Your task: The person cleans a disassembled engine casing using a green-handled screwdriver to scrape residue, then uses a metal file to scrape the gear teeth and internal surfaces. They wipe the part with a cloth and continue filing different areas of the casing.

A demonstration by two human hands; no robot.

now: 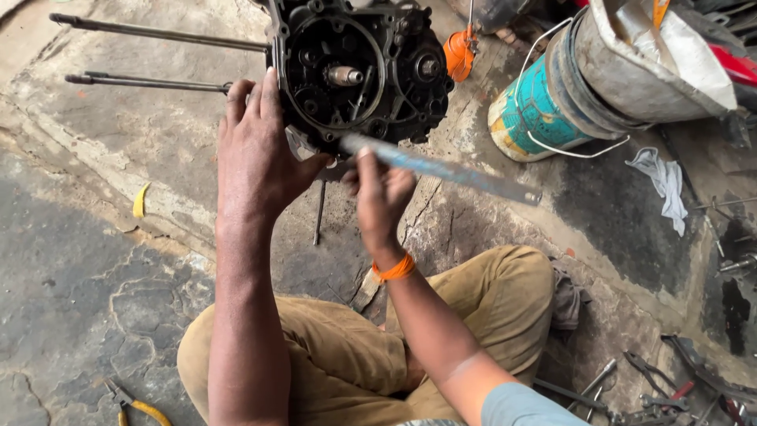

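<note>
A black, greasy engine crankcase [359,71] stands on the stained concrete floor, its round open side facing me, with a shiny shaft end [344,76] in the middle. Two long studs [158,57] stick out from it to the left. My left hand [256,154] presses flat against the case's lower left edge. My right hand [380,193], with an orange band at the wrist, grips a long flat metal blade [441,167] whose tip touches the case's lower rim. The blade runs out to the right and is motion-blurred.
A teal and yellow bucket [532,110] lies tipped beside a grey sack [646,63] at upper right. A white rag [662,181] lies nearby. Several hand tools [654,394] are scattered at lower right, yellow-handled pliers [134,404] at lower left. A thin rod [318,213] rests below the case.
</note>
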